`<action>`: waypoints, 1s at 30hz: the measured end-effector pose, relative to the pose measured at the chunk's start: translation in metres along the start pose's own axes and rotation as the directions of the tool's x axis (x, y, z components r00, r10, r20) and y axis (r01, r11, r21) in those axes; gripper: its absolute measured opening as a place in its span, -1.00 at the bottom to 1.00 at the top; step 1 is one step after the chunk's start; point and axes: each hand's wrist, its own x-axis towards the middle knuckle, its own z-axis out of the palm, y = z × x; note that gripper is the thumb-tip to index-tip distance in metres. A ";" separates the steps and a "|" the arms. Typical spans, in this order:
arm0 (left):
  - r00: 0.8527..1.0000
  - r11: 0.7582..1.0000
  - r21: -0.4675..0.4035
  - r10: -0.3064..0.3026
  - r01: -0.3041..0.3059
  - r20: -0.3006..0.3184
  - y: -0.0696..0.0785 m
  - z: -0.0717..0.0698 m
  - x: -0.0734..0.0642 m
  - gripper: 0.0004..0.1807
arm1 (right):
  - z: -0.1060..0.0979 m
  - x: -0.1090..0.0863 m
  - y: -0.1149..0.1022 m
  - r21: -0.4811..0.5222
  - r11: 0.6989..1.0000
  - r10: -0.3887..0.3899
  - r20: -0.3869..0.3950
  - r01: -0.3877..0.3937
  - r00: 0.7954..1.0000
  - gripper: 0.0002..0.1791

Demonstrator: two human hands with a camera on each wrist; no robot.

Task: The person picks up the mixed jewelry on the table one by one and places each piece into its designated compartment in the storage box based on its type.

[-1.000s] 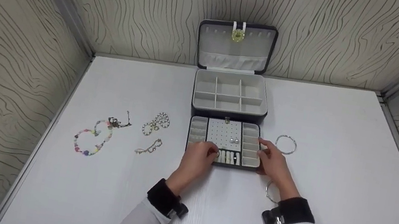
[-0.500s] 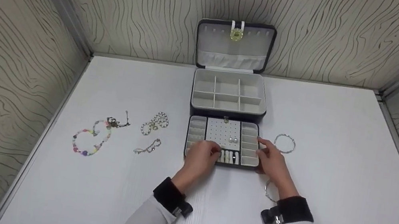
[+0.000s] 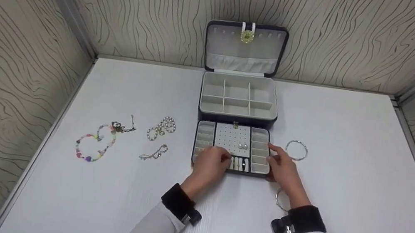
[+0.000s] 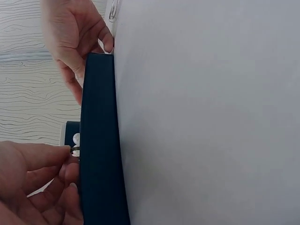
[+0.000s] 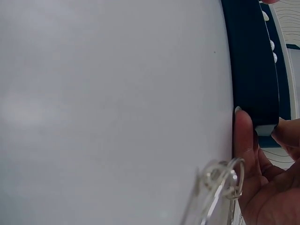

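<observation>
A jewelry box (image 3: 237, 118) stands with its lid raised, its compartmented tray (image 3: 202, 123) in front of it. Over the tray's ring slots, my left hand (image 3: 210, 165) has thumb and forefinger pinched together. In the left wrist view, a small dark band like a ring (image 4: 74, 149) shows at those fingertips. Two pearl earrings (image 3: 243, 146) sit on the tray's perforated panel. My right hand (image 3: 284, 171) grips the tray's right side. Its fingers bend about the corner in the right wrist view. The left hand covers the tray's lower left part.
A colourful bead necklace (image 3: 78, 148), a pearl necklace (image 3: 155, 129), a fine bracelet (image 3: 153, 154) and a dark chain (image 3: 118, 127) lie left of the box. One bangle (image 3: 297, 150) is at the right; another bangle (image 3: 278, 202) lies by the right wrist. Patterned panels enclose the white table.
My left hand has shifted slightly right along the ring slots, its fingertips still pinched together. The right hand keeps its hold on the tray's side.
</observation>
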 end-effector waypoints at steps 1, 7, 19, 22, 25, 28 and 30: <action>1.000 1.000 0.001 0.007 -0.007 -0.004 0.000 0.000 0.000 -0.91 | 0.000 0.000 0.000 0.000 1.000 0.000 0.002 0.000 1.000 -0.49; 0.999 0.999 0.031 0.044 -0.043 -0.025 -0.003 0.004 0.002 -0.91 | 0.000 0.000 0.000 -0.004 1.000 0.005 0.007 -0.005 1.000 -0.48; 0.981 0.961 0.208 0.168 -0.185 0.100 -0.006 0.002 0.002 -0.65 | 0.001 -0.001 0.001 -0.028 1.000 0.006 0.002 -0.006 1.000 -0.48; 0.977 0.963 0.187 0.174 -0.195 0.123 -0.006 0.001 0.002 -0.63 | 0.001 -0.001 0.001 -0.029 1.000 0.005 0.001 -0.005 1.000 -0.48; 0.975 0.969 0.156 0.171 -0.193 0.143 -0.006 -0.001 0.001 -0.59 | 0.001 0.000 0.001 -0.024 1.000 -0.001 -0.004 0.001 1.000 -0.48; 0.973 0.974 0.129 0.168 -0.189 0.157 -0.008 -0.002 0.000 -0.60 | 0.002 0.000 0.001 -0.023 1.000 -0.009 -0.009 0.009 1.000 -0.48; 0.973 0.979 0.102 0.157 -0.176 0.169 -0.010 -0.003 -0.001 -0.68 | 0.002 0.000 0.001 -0.031 0.999 -0.015 -0.010 0.015 1.000 -0.48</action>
